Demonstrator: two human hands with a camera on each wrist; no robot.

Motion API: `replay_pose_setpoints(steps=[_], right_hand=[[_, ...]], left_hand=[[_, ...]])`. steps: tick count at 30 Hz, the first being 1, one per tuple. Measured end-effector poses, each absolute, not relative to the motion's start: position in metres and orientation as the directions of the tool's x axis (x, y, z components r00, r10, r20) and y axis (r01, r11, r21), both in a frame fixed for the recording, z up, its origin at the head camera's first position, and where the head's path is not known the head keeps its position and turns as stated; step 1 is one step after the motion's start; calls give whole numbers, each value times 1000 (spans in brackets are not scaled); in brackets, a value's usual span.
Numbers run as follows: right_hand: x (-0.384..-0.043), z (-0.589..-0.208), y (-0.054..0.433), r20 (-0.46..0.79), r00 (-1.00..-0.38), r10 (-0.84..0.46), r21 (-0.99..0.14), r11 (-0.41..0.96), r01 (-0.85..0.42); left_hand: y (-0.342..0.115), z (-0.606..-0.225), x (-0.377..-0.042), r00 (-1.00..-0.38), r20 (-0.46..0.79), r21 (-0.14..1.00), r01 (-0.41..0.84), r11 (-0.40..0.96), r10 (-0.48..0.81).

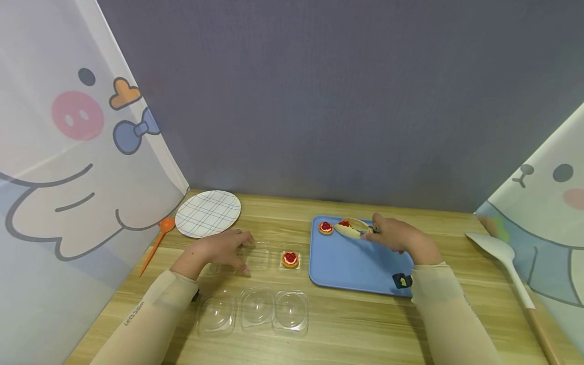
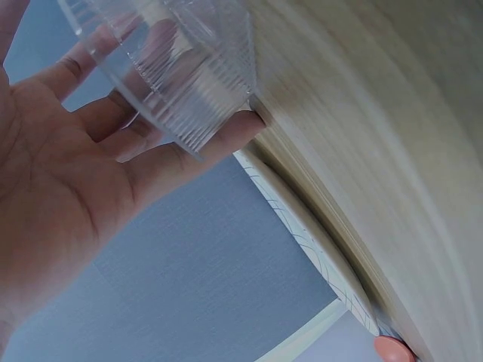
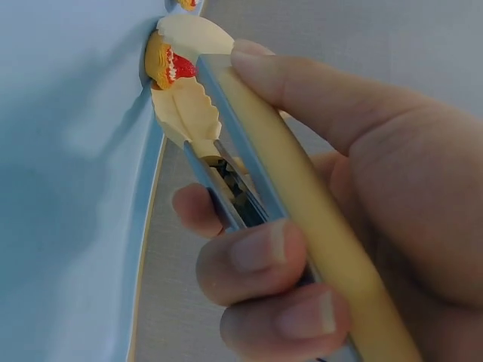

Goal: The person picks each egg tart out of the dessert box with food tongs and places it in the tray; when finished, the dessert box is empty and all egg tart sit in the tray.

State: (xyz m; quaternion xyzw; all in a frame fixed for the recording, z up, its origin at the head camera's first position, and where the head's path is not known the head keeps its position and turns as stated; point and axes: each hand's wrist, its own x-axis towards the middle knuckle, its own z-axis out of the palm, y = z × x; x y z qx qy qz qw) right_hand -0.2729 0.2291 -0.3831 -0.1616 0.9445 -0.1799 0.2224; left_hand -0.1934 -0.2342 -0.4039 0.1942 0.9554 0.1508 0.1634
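Observation:
My right hand grips a pair of cream-coloured food tongs, thumb on one arm and fingers curled round the other. The scalloped tong tips are around a small tart with red topping on the blue tray; whether they press on it I cannot tell. A second red-topped tart sits just left of them. My left hand is beside a clear ribbed plastic box, its fingers stretched out and touching it. To its right, another tart sits in a clear plastic base.
Three clear domed lids stand in a row at the front. A checked white plate and an orange spoon lie at the left. Along the right edge is a large pale spatula with a wooden handle. A grey partition closes the back.

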Motion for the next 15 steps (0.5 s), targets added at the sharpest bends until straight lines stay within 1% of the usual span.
replay_pose_setpoints(steps=[15], right_hand=[[-269,-381,226,-388,-846,-365,-428,884,-185]], left_hand=[[-234,-404,-194,-874,-262,342,313,886,410]])
